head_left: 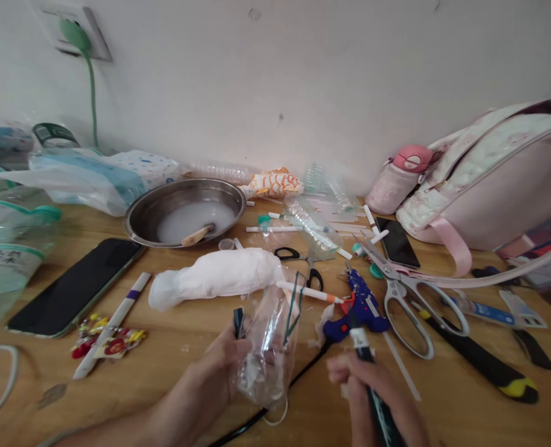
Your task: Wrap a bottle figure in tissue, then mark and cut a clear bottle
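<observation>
In the head view, taking the clear plastic bottle (272, 326) as the dial's centre and the wall (331, 93) as twelve, it hangs tilted above the near part of the surface (196, 413). The thin wall could dent or twist if the left hand (213, 372) squeezes hard, and its dark green lines could smear if a finger rubbed across them before the ink dried. The cord (313, 366) of the blue glue gun (362, 301) passes close by, so a sweep of the arm might tug the gun, which lies at two o'clock with its nozzle uncovered; if that is hot, a brush against it could burn skin or soften plastic. The silver scissors (399, 288), beyond it between two and three, lie with blades parted, a risk to a careless reach. As for the fingers, the left ones curl round the bottle with little gap, some seen through it, a dark piece (239, 320), perhaps a cap, jutting up beside the thumb. Between three and four o'clock, the right hand (357, 388) pinches a dark marker (380, 403), its fingers closed about the barrel, the white end pointing away; blur hides whether that tip is bare.
</observation>
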Action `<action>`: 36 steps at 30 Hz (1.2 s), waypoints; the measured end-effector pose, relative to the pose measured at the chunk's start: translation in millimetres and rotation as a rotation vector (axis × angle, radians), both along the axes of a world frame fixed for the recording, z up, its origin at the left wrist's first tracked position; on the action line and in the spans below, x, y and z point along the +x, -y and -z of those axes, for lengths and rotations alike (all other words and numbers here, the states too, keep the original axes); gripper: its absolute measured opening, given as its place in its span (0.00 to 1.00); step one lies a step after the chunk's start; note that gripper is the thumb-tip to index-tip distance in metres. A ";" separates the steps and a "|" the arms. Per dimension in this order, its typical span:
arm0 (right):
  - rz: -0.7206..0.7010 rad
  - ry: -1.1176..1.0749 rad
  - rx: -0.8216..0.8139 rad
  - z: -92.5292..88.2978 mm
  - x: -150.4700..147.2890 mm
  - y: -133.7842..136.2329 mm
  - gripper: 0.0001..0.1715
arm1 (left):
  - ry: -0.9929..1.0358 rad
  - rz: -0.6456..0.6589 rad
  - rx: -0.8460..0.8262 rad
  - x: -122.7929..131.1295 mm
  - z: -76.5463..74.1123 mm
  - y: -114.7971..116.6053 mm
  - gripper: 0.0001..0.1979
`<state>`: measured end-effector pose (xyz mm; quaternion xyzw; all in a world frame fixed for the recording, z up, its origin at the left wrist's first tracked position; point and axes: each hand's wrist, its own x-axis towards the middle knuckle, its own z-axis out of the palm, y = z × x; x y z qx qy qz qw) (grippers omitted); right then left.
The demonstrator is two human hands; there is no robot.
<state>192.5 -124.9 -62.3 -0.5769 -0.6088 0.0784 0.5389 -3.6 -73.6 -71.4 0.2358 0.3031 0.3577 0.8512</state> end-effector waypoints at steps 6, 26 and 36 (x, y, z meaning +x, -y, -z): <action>-0.079 0.472 -0.101 -3.6 27.2 -22.7 0.16 | 0.022 -0.037 0.067 -3.7 -8.5 -1.1 0.22; -0.252 0.878 -0.902 -52.7 -36.1 -50.1 0.10 | -0.079 -0.198 0.171 -7.4 -18.5 -19.7 0.24; 0.002 0.968 -1.071 -63.6 -17.3 -142.1 0.11 | -0.022 -0.189 0.052 -11.3 -13.2 -19.7 0.16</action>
